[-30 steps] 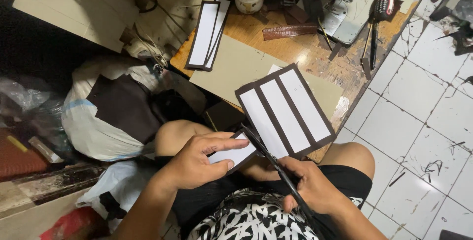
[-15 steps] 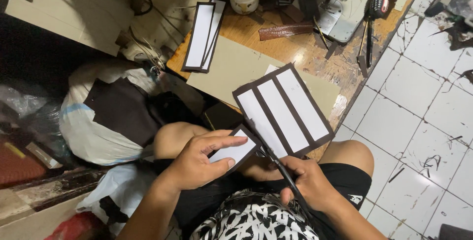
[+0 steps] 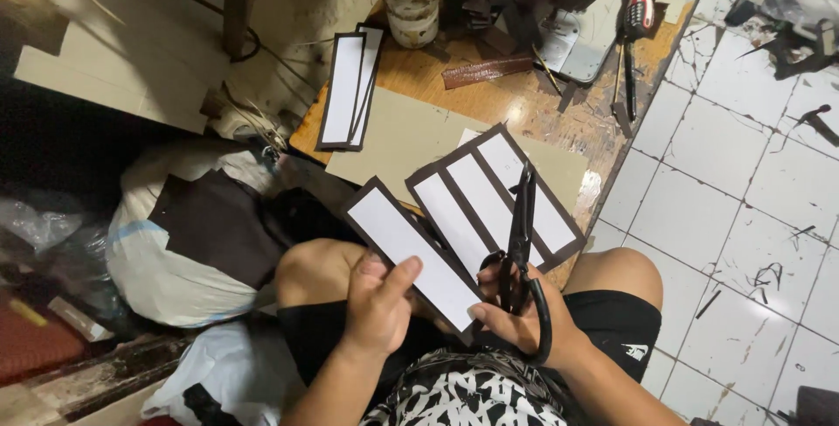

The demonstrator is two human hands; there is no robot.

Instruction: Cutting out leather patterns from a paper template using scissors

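Note:
My left hand [image 3: 377,305] grips a single cut strip [image 3: 411,251], white card edged in dark brown leather, which slants up to the left. My right hand [image 3: 523,314] holds black scissors [image 3: 522,242] by their loops, blades pointing up over a dark brown sheet [image 3: 494,197] with three white rectangles stuck on it. That sheet lies between my hands and above my bare knees; the right hand's fingers also pinch its lower edge.
A low wooden table [image 3: 559,120] carries beige card [image 3: 411,133], two more cut strips [image 3: 350,85], a jar [image 3: 412,6], a brown leather scrap [image 3: 486,72] and tools [image 3: 631,33]. White floor tiles with offcuts lie right. A stuffed white sack [image 3: 166,242] and brown leather sit left.
The strip in my left hand has come free of the sheet and swung out to the left. The scissors have turned upright over the sheet. The view has shifted slightly.

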